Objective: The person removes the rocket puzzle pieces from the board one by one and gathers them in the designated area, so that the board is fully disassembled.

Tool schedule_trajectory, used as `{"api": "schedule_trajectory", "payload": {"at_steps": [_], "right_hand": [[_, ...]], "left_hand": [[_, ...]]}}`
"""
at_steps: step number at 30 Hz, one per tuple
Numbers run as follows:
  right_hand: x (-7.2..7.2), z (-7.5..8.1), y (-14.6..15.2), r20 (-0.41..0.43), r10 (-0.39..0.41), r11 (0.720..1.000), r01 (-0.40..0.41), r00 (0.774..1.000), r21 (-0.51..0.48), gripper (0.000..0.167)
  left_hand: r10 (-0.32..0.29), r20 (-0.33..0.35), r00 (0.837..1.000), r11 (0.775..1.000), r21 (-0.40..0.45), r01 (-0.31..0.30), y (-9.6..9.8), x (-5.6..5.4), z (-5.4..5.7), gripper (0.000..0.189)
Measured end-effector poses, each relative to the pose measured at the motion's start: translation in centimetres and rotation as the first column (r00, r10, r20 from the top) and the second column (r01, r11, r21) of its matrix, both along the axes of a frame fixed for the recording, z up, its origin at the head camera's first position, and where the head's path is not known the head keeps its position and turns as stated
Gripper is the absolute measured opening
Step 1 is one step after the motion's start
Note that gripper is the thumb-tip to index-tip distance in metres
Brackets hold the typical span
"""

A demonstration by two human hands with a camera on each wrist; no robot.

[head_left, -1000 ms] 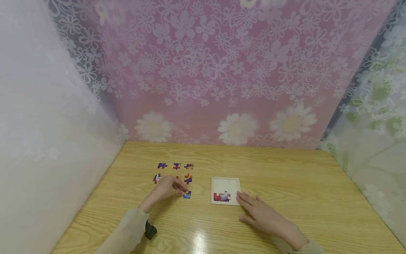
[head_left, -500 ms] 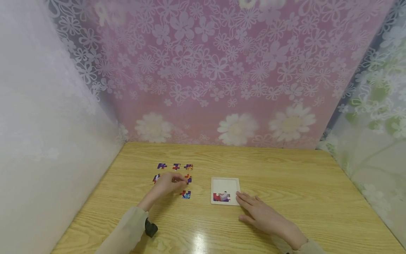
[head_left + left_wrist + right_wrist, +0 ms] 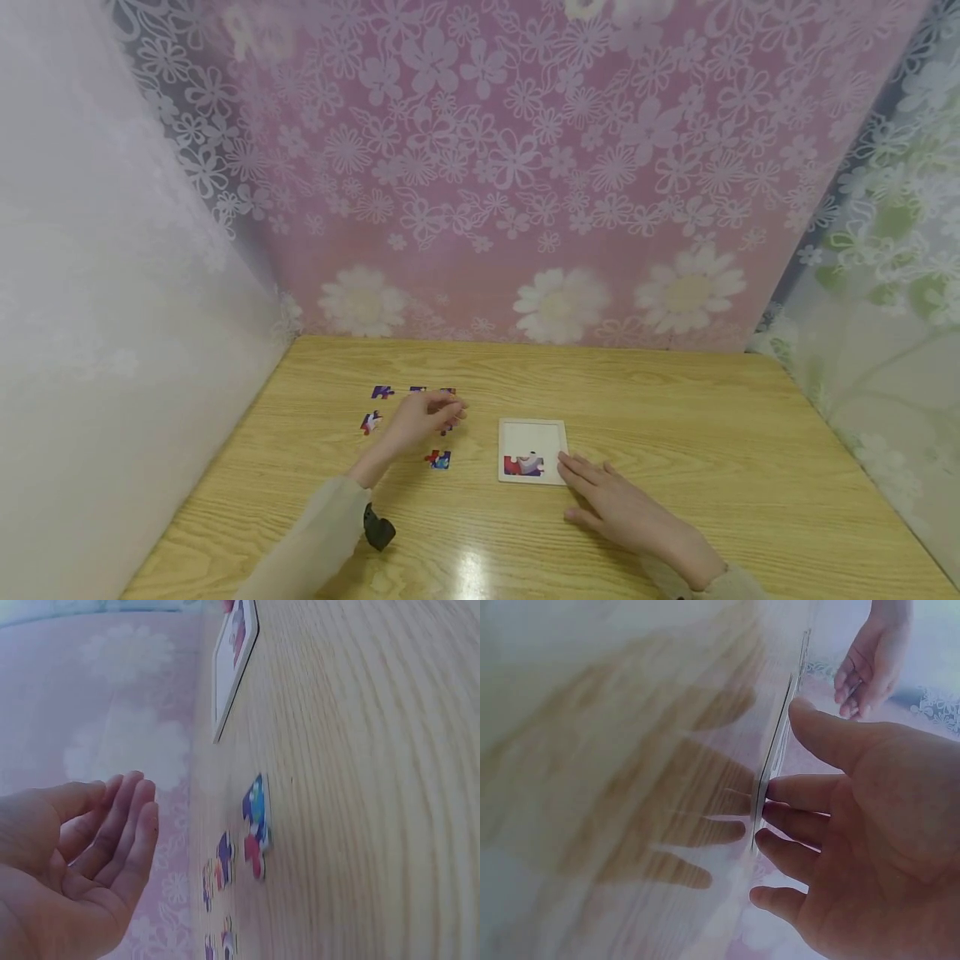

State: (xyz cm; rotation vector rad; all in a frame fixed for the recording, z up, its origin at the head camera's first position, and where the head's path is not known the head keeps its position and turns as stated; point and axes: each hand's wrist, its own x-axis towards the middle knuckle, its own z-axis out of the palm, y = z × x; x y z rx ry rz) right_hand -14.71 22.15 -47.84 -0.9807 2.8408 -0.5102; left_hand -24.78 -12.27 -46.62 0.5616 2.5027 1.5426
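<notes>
In the head view my left hand (image 3: 420,421) hovers over the right side of the loose jigsaw pieces. Its fingers are loosely bent, thumb close to the fingertips, and the left wrist view shows no piece between them. The hand hides part of the group. A red and blue jigsaw piece (image 3: 438,460) lies just below it, a white and purple piece (image 3: 371,422) to its left. My right hand (image 3: 626,508) rests its extended fingertips against the right edge of the puzzle frame (image 3: 532,420). Joined red, white and purple pieces (image 3: 524,464) fill the frame's lower left.
More jigsaw pieces, including a purple one (image 3: 382,392), lie in the far row on the wooden table (image 3: 675,417). Floral cloth (image 3: 487,167) walls the table at the back and both sides. A black strap (image 3: 378,527) is on my left wrist.
My left hand has moved away from the red and blue piece, up and to the right over the right column. That piece is now fully visible. My right hand stays at the frame.
</notes>
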Motion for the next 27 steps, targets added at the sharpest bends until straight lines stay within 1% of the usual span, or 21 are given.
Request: {"api": "schedule_trajectory", "payload": {"at_steps": [2,4,7,10,14,17,22,27], "right_hand": [[0.0,0.1,0.0,-0.001,-0.004,1.0,0.004,1.0,0.002,0.066],[0.0,0.1,0.0,-0.006,-0.005,1.0,0.005,1.0,0.004,0.066],[-0.1,0.1,0.0,-0.013,-0.003,1.0,0.003,1.0,0.007,0.066],[-0.1,0.0,0.0,-0.015,-0.001,1.0,0.001,1.0,0.009,0.066],[-0.2,-0.2,-0.1,-0.004,-0.011,1.0,0.011,1.0,0.015,0.066],[-0.2,-0.4,-0.1,0.001,-0.017,1.0,0.017,1.0,0.017,0.065],[-0.1,-0.3,-0.1,-0.011,-0.011,1.0,0.011,1.0,0.013,0.065],[0.1,-0.1,-0.1,-0.007,-0.012,1.0,0.012,1.0,0.014,0.065]], "left_hand": [[-0.03,-0.028,0.999,0.999,0.024,0.03,0.8,-0.1,0.0,0.031],[-0.064,-0.056,0.996,0.997,0.029,0.065,1.7,-0.2,-0.1,0.031],[-0.104,-0.085,0.991,0.995,0.004,0.104,2.9,-0.4,-0.2,0.029],[-0.14,-0.106,0.984,0.989,-0.056,0.135,4.2,-0.4,-0.3,0.026],[-0.19,-0.101,0.976,0.976,-0.123,0.178,5.6,-0.3,-0.4,0.022],[-0.23,-0.086,0.969,0.967,-0.134,0.217,6.5,-0.2,-0.6,0.02],[-0.278,-0.057,0.959,0.952,-0.151,0.267,7.6,0.1,-0.8,0.021],[-0.31,-0.001,0.951,0.937,-0.167,0.306,8.1,0.4,-1.1,0.025]]}}
